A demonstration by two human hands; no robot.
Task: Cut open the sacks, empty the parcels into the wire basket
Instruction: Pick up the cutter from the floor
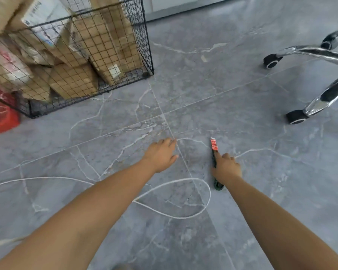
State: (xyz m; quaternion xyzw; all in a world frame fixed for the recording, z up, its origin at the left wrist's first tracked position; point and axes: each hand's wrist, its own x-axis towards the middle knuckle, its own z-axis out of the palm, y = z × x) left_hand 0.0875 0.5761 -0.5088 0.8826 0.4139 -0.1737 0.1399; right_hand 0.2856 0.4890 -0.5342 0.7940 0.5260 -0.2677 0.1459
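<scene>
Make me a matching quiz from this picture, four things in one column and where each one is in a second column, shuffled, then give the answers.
Things:
1. wire basket
2. utility knife
3. white string
4. chair base

Places:
A. looped on the floor between the forearms
B. far right, on castors
C. upper left, holding cardboard parcels
D. under the right hand

Pairs: 1-C, 2-D, 3-A, 4-B
</scene>
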